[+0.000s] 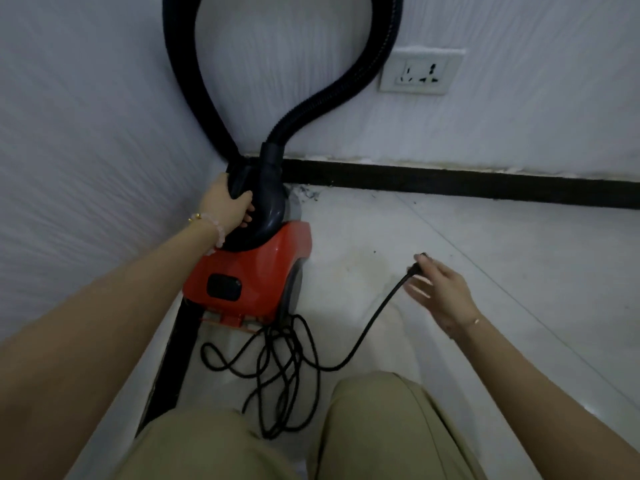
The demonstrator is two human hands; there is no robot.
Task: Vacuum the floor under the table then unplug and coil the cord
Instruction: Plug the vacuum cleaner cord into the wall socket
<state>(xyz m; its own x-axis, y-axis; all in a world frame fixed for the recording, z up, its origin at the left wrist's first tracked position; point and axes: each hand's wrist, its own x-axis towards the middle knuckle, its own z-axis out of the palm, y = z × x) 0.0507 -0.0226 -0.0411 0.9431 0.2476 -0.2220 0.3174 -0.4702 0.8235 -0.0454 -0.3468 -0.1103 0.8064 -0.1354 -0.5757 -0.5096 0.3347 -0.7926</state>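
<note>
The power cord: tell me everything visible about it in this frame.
The power cord is thin, black and looks rubbery. It leaves the rear of the red vacuum and lies in a loose tangle of loops on the pale floor, not coiled. One strand rises to the right hand, whose fingers hold its plug. The plug is out of the wall socket, which is empty.

White textured walls (86, 116) meet in a corner, black skirting (450, 183) along the bottom, pale glossy floor (485, 271), empty socket (420, 71) upper right.
</note>
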